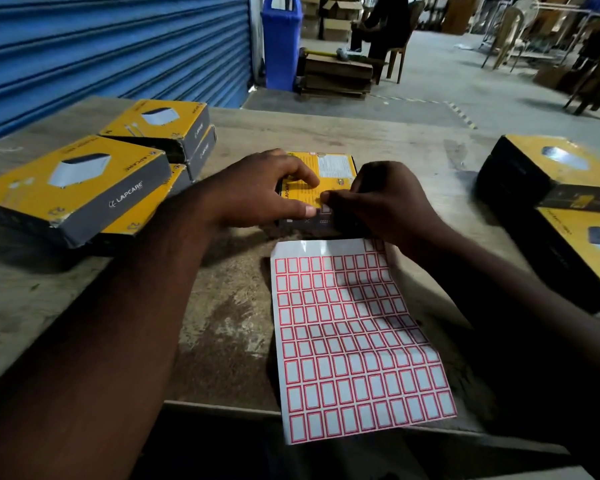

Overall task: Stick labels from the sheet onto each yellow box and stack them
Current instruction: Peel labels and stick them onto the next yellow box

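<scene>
Left stack and right stack flank me, sheet below centre; dead centre, my left hand grips the box, long axis up-frame, right hand pinching a label at its near edge.

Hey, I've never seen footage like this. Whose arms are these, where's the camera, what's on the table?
There is no machine here: a person wears one camera on the head, looking down at their own arms. On the table lie a sheet of red-edged labels and a yellow box behind it. More yellow boxes are piled at the left and right. The left hand holds that box. The right hand has its fingertips bunched at a small label on its near edge; pinching or pressing, I cannot tell.
</scene>
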`<action>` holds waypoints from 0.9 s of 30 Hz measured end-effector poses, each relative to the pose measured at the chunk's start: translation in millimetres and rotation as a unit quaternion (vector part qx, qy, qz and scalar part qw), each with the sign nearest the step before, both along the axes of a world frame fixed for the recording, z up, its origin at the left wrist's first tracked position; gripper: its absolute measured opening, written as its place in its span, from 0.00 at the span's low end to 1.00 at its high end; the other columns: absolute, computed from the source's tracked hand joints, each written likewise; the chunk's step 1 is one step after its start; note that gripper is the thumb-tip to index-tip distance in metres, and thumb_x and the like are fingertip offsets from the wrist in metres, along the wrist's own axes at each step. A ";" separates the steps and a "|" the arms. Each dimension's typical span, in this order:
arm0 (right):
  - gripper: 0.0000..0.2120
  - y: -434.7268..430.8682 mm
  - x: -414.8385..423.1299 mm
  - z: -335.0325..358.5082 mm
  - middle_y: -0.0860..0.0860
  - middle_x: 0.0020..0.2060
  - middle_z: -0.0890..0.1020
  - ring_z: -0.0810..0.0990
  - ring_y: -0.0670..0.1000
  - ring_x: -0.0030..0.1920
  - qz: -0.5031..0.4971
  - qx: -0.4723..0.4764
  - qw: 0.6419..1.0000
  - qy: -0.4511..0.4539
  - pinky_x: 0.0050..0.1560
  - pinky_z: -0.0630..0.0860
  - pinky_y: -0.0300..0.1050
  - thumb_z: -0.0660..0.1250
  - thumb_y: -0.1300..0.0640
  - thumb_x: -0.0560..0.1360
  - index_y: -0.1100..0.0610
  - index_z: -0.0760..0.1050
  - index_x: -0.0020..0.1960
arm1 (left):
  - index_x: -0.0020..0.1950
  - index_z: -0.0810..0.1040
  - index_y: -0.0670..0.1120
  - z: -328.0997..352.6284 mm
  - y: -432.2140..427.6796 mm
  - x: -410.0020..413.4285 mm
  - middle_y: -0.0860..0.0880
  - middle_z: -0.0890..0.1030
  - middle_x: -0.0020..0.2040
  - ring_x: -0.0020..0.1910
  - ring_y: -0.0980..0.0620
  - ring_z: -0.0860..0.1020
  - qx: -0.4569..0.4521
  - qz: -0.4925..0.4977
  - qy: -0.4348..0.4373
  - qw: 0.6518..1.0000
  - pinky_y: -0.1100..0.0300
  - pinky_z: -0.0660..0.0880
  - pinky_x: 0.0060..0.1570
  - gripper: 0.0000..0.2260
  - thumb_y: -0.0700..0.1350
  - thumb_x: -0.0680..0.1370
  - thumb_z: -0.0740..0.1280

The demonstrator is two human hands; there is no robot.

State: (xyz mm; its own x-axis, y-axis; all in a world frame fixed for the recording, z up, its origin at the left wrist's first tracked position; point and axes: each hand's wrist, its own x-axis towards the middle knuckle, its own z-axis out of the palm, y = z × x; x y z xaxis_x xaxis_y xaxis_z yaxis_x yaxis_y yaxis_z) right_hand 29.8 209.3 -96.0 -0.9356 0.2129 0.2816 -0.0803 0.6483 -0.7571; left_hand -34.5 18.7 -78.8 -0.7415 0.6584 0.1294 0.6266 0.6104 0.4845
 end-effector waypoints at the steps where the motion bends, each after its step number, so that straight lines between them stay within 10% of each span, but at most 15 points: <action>1: 0.18 0.4 -0.2 -0.9 0.54 0.30 0.81 0.83 0.58 0.37 -0.003 -0.018 1.000 -0.002 0.43 0.80 0.60 0.79 0.49 0.67 0.52 0.71 0.30 | 0.67 0.76 0.56 -0.2 0.2 -0.3 0.54 0.72 0.66 0.65 0.55 0.70 0.001 0.000 -0.001 1.000 0.61 0.64 0.57 0.21 0.53 0.74 0.73; 8: 0.17 -1.4 -3.1 -3.3 0.58 0.34 0.82 0.83 0.59 0.39 0.008 -0.089 0.996 -0.018 0.45 0.80 0.65 0.78 0.48 0.66 0.52 0.71 0.34 | 0.65 0.76 0.58 0.4 -0.4 -2.8 0.52 0.73 0.65 0.65 0.54 0.71 -0.009 -0.008 0.004 1.000 0.58 0.68 0.60 0.22 0.52 0.72 0.76; 12: 0.17 -5.5 2.1 1.6 0.44 0.33 0.77 0.78 0.44 0.36 0.035 -0.043 0.998 -0.022 0.37 0.77 0.46 0.79 0.47 0.67 0.46 0.69 0.37 | 0.66 0.76 0.56 0.5 -1.6 -2.3 0.51 0.73 0.65 0.66 0.53 0.71 -0.013 -0.010 0.010 1.000 0.55 0.70 0.63 0.25 0.49 0.71 0.77; 19: 0.24 3.1 -9.1 -13.7 0.56 0.35 0.84 0.85 0.58 0.40 0.036 -0.237 0.971 -0.008 0.39 0.81 0.56 0.84 0.52 0.55 0.52 0.68 0.34 | 0.67 0.75 0.57 -1.1 -0.6 -4.7 0.52 0.72 0.66 0.66 0.53 0.70 -0.023 -0.011 0.015 1.000 0.57 0.69 0.60 0.26 0.51 0.71 0.77; 27: 0.13 18.9 -13.0 -16.6 0.49 0.28 0.75 0.73 0.50 0.29 0.086 -0.227 0.970 -0.016 0.31 0.71 0.46 0.75 0.57 0.72 0.55 0.71 0.37 | 0.65 0.74 0.60 -16.4 13.9 -0.7 0.52 0.71 0.64 0.69 0.49 0.65 -0.011 0.051 0.074 0.996 0.57 0.63 0.58 0.25 0.64 0.70 0.71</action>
